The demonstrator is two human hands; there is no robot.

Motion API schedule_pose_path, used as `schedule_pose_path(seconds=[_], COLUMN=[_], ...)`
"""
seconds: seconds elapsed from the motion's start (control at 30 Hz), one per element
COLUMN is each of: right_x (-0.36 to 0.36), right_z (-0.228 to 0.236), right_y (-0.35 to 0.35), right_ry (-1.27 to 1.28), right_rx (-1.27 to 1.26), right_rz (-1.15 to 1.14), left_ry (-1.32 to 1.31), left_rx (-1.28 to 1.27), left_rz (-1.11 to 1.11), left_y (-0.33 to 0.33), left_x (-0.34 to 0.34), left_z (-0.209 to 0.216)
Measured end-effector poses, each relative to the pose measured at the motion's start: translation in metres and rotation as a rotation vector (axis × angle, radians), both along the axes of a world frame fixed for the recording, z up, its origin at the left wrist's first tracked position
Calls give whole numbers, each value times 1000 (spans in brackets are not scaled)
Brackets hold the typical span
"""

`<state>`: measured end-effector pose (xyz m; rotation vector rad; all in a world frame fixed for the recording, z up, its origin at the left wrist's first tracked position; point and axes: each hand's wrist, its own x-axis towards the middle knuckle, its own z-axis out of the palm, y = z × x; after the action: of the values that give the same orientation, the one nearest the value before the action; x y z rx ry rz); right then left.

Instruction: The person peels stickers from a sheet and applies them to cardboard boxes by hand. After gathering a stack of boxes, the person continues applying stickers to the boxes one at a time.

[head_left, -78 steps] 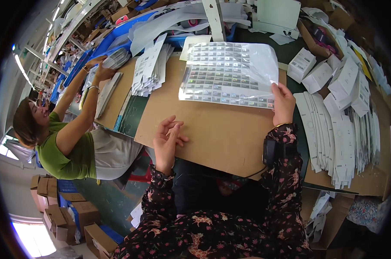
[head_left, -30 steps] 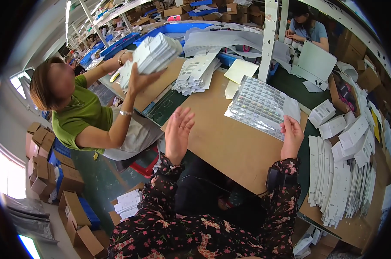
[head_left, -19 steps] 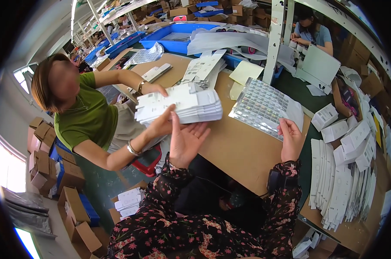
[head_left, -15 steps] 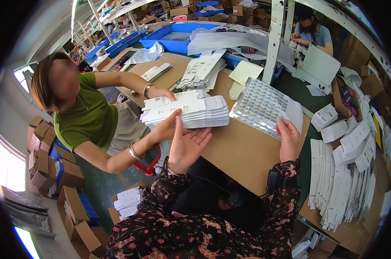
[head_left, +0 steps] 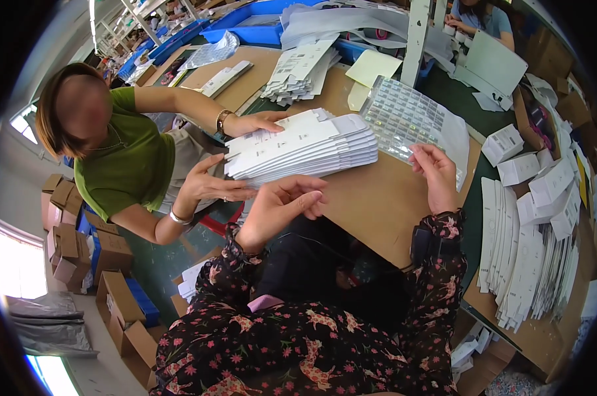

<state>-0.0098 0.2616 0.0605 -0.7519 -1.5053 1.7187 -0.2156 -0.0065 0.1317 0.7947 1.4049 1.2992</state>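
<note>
A person in a green top holds a thick stack of flat white cartons (head_left: 312,148) with both hands, to the left of the table's middle. My left hand (head_left: 282,206) is just below the stack, empty, with its fingers loosely curled and the thumb apart; whether it touches the bottom carton I cannot tell. Over the lower edge of a clear sheet of small silvery stickers (head_left: 404,115) is my right hand (head_left: 437,177), thumb and forefinger pinched together. Anything between those fingertips is too small to make out.
Brown board (head_left: 364,218) covers the table. More flat cartons (head_left: 302,69) lie behind, beside a yellowish paper (head_left: 372,68). At right are folded white boxes (head_left: 503,144) and rows of flat ones (head_left: 523,264). A white post (head_left: 414,43) rises beyond the stickers. Brown cardboard boxes (head_left: 124,310) stand lower left.
The carton stack has shifted right, over the table. My left hand, palm up against the stack before, has turned and curled its fingers. The other person's lower hand has drawn back left.
</note>
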Motion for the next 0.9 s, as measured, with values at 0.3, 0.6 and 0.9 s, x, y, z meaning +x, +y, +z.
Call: schedule_pose_path(seconds=[0.3, 0.6, 0.9], right_x=[4, 3, -46], right_z=[-2, 17, 22], right_y=[-6, -24, -134], right_ry=[-60, -176, -207], right_rx=[-9, -228, -451], right_rz=[115, 564, 182], left_ry=[1468, 1019, 933], left_rx=[171, -240, -511], left_rz=[-35, -364, -569], left_y=[12, 28, 68], left_x=[-59, -164, -191], left_z=[42, 28, 25])
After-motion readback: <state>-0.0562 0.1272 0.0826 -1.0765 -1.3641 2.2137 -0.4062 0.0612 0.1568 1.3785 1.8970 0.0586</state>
